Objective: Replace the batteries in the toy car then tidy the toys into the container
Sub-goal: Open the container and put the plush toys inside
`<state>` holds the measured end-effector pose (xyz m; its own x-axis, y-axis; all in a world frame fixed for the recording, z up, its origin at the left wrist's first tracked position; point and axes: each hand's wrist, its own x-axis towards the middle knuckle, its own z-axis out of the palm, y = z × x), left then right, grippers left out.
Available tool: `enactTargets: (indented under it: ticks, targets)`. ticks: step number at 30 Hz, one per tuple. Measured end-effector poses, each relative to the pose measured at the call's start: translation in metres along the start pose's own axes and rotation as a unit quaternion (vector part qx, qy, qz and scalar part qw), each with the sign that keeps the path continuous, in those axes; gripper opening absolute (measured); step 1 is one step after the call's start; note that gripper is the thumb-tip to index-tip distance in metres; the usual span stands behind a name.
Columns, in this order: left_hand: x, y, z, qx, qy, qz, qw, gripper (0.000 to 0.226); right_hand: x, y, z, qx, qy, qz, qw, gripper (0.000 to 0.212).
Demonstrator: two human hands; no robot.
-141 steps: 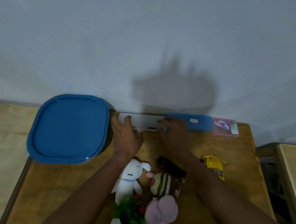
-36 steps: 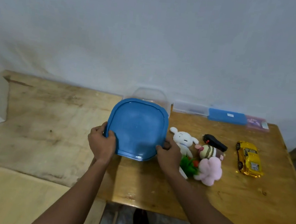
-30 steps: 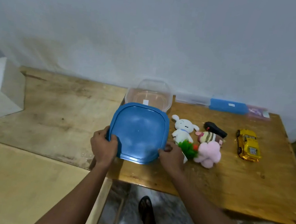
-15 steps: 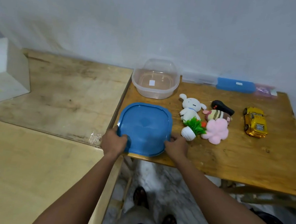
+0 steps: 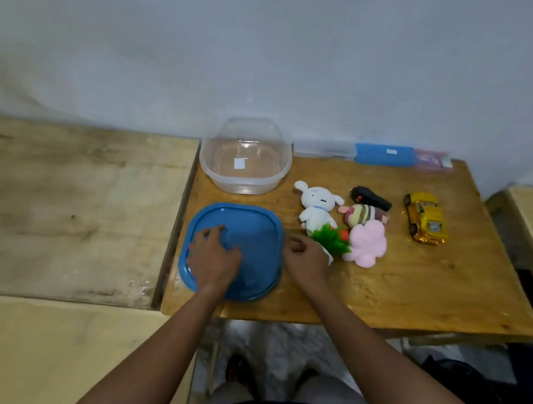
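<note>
Left hand (image 5: pixel 213 258) flat on blue lid (image 5: pixel 255 230), lower centre; right hand (image 5: pixel 305 258) loosely curled at its right edge — grip unclear. Toy car (image 5: pixel 426 217) right of centre, well apart from both hands.

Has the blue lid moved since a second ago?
Yes. The blue lid moved from the clear container toward the person, flat on the table under the left hand.

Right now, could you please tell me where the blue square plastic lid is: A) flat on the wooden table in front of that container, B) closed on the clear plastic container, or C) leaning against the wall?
A: the blue square plastic lid lies flat on the wooden table, nearer the person than the open clear plastic container, under the left hand.
</note>
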<state>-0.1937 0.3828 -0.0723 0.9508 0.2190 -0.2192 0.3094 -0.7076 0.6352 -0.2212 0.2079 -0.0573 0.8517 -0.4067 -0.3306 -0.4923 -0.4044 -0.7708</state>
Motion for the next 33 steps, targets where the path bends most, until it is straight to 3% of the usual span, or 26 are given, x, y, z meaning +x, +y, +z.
enactTargets:
  ticks: [6,11,14,17,21,25,28,33]
  targets:
    - [0.017,0.078,0.038,-0.013,-0.087,0.13,0.988,0.048,0.036,-0.015,-0.054,0.045,0.116,-0.046,0.991,0.029]
    - [0.029,0.131,0.072,-0.013,-0.148,0.15,0.978,0.068,0.081,-0.004,-0.105,0.02,0.169,-0.041,0.985,0.029]
    - [0.035,0.159,0.088,-0.002,-0.149,0.139,0.979,0.084,0.116,0.003,-0.131,-0.013,0.158,-0.025,0.987,0.029]
    - [0.039,0.181,0.108,0.02,-0.148,0.077,0.986,0.089,0.151,0.011,-0.152,-0.097,0.131,-0.025,0.986,0.027]
    - [0.042,0.197,0.127,0.04,-0.133,0.011,0.99,0.095,0.191,0.027,-0.169,-0.202,0.062,-0.06,0.976,0.04]
    - [0.046,0.201,0.137,0.005,-0.117,-0.043,0.992,0.104,0.217,0.036,-0.169,-0.196,-0.038,-0.047,0.979,0.036]
    - [0.043,0.199,0.14,-0.03,-0.09,-0.034,0.995,0.097,0.227,0.044,-0.167,-0.157,-0.077,-0.053,0.983,0.032]
    - [0.036,0.201,0.135,-0.095,0.02,0.046,0.994,0.096,0.229,0.053,-0.174,-0.067,0.007,-0.097,0.993,0.035]
